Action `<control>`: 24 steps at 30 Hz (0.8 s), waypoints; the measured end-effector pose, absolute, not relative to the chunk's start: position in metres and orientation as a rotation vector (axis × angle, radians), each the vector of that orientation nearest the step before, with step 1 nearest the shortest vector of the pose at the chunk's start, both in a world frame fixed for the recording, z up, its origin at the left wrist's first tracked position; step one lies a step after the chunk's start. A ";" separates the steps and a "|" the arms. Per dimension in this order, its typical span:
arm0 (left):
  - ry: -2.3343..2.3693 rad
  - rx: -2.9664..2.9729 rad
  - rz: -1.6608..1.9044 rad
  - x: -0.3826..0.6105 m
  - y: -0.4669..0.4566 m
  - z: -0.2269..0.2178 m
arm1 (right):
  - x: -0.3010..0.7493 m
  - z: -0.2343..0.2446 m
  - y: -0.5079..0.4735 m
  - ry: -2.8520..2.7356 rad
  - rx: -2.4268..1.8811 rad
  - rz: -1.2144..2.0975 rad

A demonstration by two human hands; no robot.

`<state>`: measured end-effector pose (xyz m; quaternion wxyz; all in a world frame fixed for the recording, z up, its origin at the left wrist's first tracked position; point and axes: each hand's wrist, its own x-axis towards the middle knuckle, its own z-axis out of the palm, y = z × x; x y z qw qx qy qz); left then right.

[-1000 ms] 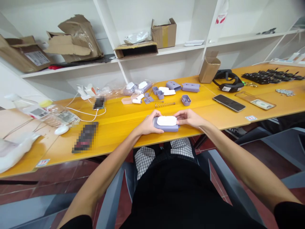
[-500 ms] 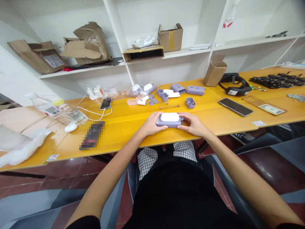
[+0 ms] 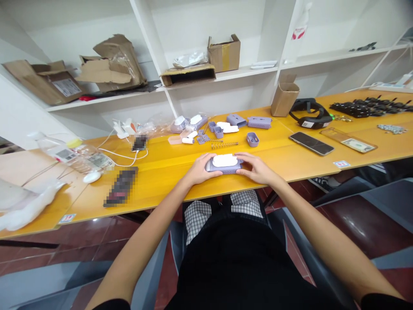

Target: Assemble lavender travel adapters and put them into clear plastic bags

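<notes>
Between my hands, close to the table's front edge, sits a purple plastic casing (image 3: 229,171) with a white oval top piece (image 3: 225,160). My left hand (image 3: 201,169) wraps round its left end. My right hand (image 3: 253,167) grips the right end, thumb at the front and fingers behind. Just beyond lie two coil springs (image 3: 228,145) and a small open purple cup (image 3: 252,139). Farther back are purple housings (image 3: 259,122), white plastic parts (image 3: 229,128) and small flat grey-purple pieces (image 3: 203,138).
To the left lie a pixelated dark object (image 3: 121,187), a white cable (image 3: 130,163) and plastic bottles (image 3: 85,157). Rightward are a phone (image 3: 311,143), a black headset (image 3: 310,114) and a cardboard box (image 3: 284,98). White shelving (image 3: 222,79) stands along the back.
The whole view has shifted slightly, so things appear a little farther left. Both hands keep hold of the purple casing, with no clear change in grip.
</notes>
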<state>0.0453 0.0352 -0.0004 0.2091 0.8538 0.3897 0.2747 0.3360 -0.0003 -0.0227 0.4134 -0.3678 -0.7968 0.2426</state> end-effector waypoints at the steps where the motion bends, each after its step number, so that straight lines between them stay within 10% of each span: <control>1: 1.095 2.382 0.758 0.045 0.035 0.000 | 0.336 -0.023 0.000 -2.003 -0.945 0.603; 24: 1.626 2.538 0.213 -0.001 0.007 0.001 | 0.353 -0.036 -0.003 -2.304 -1.575 0.071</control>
